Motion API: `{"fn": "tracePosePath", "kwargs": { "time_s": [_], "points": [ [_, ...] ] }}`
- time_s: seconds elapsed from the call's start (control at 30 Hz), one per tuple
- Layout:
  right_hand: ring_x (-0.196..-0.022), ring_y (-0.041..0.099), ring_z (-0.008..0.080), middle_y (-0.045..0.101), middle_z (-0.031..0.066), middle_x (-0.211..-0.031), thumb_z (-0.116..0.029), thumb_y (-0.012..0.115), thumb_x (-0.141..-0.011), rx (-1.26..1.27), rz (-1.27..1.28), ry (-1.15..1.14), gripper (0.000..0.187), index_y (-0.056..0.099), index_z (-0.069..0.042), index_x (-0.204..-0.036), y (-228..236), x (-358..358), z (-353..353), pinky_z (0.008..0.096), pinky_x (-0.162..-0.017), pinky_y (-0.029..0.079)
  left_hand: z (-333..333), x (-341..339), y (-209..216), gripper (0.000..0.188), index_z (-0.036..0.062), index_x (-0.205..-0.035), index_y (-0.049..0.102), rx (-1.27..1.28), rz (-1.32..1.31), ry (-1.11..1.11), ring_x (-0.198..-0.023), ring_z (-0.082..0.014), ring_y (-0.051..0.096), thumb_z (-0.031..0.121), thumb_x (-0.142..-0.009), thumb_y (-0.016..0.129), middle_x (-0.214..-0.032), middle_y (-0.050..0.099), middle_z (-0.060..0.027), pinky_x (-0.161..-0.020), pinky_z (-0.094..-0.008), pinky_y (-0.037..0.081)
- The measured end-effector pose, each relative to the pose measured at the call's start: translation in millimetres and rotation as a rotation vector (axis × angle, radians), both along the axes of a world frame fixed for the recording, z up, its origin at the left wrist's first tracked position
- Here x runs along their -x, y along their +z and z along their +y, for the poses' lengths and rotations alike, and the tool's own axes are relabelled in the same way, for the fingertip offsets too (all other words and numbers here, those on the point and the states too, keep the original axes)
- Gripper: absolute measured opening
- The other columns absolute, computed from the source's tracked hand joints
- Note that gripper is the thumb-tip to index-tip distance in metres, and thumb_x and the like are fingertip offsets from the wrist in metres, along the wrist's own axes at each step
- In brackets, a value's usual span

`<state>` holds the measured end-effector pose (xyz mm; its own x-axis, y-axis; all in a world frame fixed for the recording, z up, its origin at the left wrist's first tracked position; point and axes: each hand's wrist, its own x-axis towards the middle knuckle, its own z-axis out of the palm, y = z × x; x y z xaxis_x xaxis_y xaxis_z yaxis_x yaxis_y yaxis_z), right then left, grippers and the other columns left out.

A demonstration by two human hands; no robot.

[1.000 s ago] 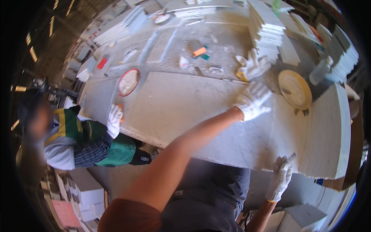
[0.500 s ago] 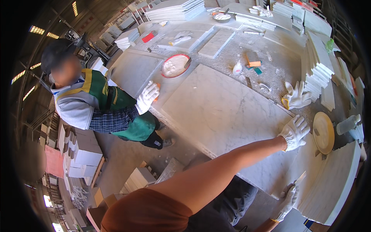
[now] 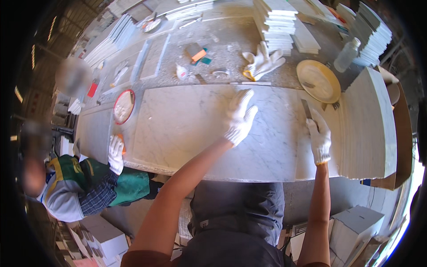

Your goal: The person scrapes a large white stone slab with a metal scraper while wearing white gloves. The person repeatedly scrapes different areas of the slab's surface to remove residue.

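My left hand (image 3: pixel 240 118), in a white knitted glove, is over the middle of a grey-veined white marble slab (image 3: pixel 182 113). Its fingers are stretched out and nothing is in them; motion blurs it slightly, and I cannot tell whether it touches the stone. My right hand (image 3: pixel 319 140), gloved the same way, grips a putty knife (image 3: pixel 306 108) whose thin blade points away from me. This hand is at the slab's right end, just short of a yellow-rimmed plate (image 3: pixel 336 86) of whitish paste. A second metal tool lies in that plate.
To the left, a co-worker's gloved hand (image 3: pixel 115 155) holds an orange block beside a red-rimmed bowl (image 3: pixel 132 107). Beyond the slab lie a spare glove (image 3: pixel 262 64) and a small white bottle (image 3: pixel 181 72). Stacked marble tiles (image 3: pixel 371 129) stand at the right, near a clear bottle (image 3: pixel 347 55).
My view has swung to the right. My left hand has moved from the slab's right end to its middle. The right hand, with the putty knife, has moved away from the front edge toward the plate.
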<state>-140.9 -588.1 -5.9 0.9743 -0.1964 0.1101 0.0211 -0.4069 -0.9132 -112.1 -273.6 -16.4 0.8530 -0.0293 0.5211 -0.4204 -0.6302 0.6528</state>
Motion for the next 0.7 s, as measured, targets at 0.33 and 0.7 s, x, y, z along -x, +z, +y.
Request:
{"fn": "tracePosePath", "kwargs": {
  "time_s": [0.33, 0.7],
  "points": [
    [-0.083, 0.07, 0.0226, 0.077, 0.014, -0.101, -0.019, 0.065, -0.106, 0.214, 0.102, 0.212, 0.041, 0.071, -0.003, -0.144, 21.2, -45.8, 21.9, 0.0368, -0.083, 0.056, 15.0, 176.4, 30.9, 0.052, 0.0072, -0.14, 0.069, -0.376, 0.054, -0.038, -0.139, -0.0443, 0.061, 0.02, -0.091, 0.082, -0.143, 0.067, -0.0172, -0.118, -0.0581, 0.049],
    [-0.128, 0.067, 0.0379, 0.073, 0.02, -0.14, -0.023, 0.06, -0.11, 0.472, 0.006, 0.245, 0.043, 0.067, -0.008, -0.15, 13.8, -47.2, 29.3, 0.0428, -0.109, 0.051, 4.5, 168.6, 24.5, 0.039, 0.0055, -0.123, 0.076, -0.518, -0.028, -0.014, -0.13, -0.0422, 0.064, 0.021, -0.088, 0.076, -0.131, 0.069, -0.0155, -0.113, -0.0609, 0.053]
  ]
}}
